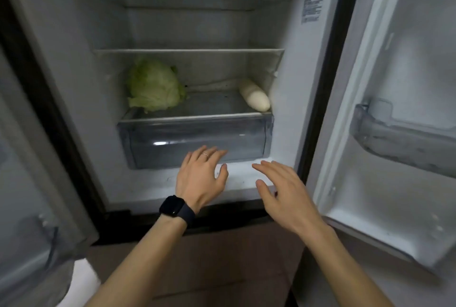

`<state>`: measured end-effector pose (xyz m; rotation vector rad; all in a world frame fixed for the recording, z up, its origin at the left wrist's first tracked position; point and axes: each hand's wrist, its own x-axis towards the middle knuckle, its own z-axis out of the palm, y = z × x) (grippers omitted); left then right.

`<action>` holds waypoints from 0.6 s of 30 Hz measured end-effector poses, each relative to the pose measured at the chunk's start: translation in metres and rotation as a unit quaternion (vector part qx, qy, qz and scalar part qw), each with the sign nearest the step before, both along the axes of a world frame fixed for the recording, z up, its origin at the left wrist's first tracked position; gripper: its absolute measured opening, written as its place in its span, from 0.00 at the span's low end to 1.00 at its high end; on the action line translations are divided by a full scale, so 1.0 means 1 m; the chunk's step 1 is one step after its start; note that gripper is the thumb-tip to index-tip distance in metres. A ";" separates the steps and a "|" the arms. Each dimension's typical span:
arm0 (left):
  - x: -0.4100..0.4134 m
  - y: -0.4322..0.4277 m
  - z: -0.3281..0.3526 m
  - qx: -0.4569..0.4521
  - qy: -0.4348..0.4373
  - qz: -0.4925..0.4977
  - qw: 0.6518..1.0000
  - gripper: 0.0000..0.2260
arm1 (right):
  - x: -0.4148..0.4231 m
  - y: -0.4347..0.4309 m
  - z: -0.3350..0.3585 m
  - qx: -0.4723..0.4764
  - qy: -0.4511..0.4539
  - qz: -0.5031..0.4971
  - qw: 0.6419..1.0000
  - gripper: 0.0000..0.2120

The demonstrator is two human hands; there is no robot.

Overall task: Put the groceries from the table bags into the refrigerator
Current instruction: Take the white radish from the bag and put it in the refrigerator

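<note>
At the foot of the open refrigerator (pixel 98 89), a person's two bare hands reach forward, both empty. The left hand (pixel 201 178) is flat, with fingers spread and straight, a thin ring (pixel 204 155) on one finger and a dark smartwatch (pixel 174 208) on the wrist. Its fingertips lie over the lower front of the clear crisper drawer (pixel 195 134); whether they touch it cannot be told. The right hand (pixel 281 190) is loosely spread too, holding nothing, just beside the drawer's right corner and above the white floor of the compartment.

On the shelf directly above the drawer lie two groceries, well apart. A pale green cabbage head (pixel 155 84), which may be a lettuce, sits at the left. A white daikon radish (pixel 255 97) lies against the right wall. The two glass shelves higher up look bare. The right-hand door (pixel 357 183) stands wide open and carries a door bin (pixel 394 139).

The table and its bags are out of view. With both hands empty, this looks like the gap between one item and the next. The next move probably calls for drawing back from the fridge, turning to the bags and fetching another grocery.
</note>
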<state>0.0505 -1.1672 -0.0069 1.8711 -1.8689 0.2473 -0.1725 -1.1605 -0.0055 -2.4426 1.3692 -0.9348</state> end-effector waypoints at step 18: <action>0.028 0.470 -0.103 0.114 0.053 0.362 0.924 0.21 | 0.110 0.288 -0.075 0.007 0.064 0.343 0.937 0.18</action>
